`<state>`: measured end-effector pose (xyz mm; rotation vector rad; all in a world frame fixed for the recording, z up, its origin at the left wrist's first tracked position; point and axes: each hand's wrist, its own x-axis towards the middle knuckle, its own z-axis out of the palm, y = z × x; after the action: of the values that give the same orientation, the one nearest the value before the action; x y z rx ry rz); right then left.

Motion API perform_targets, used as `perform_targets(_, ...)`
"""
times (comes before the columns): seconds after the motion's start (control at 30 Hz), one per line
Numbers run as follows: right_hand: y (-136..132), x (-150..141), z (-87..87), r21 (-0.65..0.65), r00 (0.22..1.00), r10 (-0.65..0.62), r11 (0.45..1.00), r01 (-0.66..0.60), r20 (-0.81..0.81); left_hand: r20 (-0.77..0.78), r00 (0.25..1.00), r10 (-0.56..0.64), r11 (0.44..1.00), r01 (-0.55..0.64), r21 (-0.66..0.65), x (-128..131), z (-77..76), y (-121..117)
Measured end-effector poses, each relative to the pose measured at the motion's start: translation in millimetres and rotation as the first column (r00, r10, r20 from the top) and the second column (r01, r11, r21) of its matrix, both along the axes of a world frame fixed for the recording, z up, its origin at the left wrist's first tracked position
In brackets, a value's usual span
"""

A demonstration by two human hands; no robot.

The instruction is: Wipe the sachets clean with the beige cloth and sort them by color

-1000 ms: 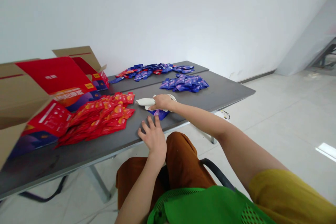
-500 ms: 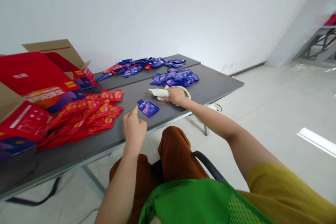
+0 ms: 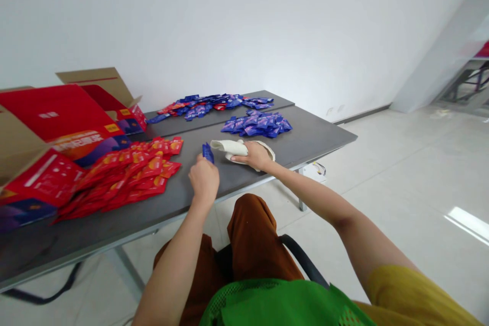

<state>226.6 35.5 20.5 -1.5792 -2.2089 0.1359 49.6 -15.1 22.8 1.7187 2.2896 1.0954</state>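
My left hand [image 3: 204, 180] pinches a small blue sachet [image 3: 208, 153] in its fingertips, holding it on edge above the grey table top [image 3: 198, 183]. My right hand [image 3: 255, 155] lies closed over a rolled cream cloth [image 3: 229, 148], pressing it to the table. Left of my left hand is a heap of red sachets [image 3: 130, 175], close to but not touching it. Beyond the cloth lies a heap of blue sachets [image 3: 256, 125].
An open cardboard box [image 3: 95, 79] with red printed flaps [image 3: 49, 112] stands at the table's left. A mixed pile of red and blue sachets [image 3: 206, 106] lies on the far table section. A small white box [image 3: 313, 172] sits on the floor beyond the table.
The blue sachet, flat on the table half a second ago, is now lifted in my left hand. The cloth has shifted slightly under my right hand.
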Motion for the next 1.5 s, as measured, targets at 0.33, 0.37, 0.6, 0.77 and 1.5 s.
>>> perform_targets(0.33, -25.3, -76.3, 1.4, 0.095, 0.963, 0.268, 0.958, -0.269, 0.028, 0.926, 0.273, -0.261, 0.955, 0.215, 0.205, -24.6, -22.4, 11.2)
perform_targets(0.37, -19.7, -77.0, 2.3, 0.087, 0.973, 0.219, 0.971, -0.224, 0.068, 0.933, 0.269, -0.239, 0.952, 0.253, 0.171, -25.8, -21.7, 9.6)
perform_targets(0.6, 10.2, -79.8, 12.2, 0.047, 0.966, -0.097, 0.995, 0.088, 0.238, 0.971, 0.144, -0.192, 0.948, 0.284, 0.145, -31.2, -15.0, 9.1)
perform_targets(0.77, -3.0, -85.8, 13.3, 0.076, 0.964, -0.059, 0.996, 0.041, 0.261, 0.976, -0.046, -0.214, 0.831, 0.517, 0.206, -53.9, -17.0, 13.3)
perform_targets(1.5, 44.3, -98.1, 2.9, 0.079, 0.954, -0.219, 0.975, 0.207, 0.204, 0.986, -0.084, -0.143, 0.901, 0.402, 0.165, -48.9, -12.0, 15.9)
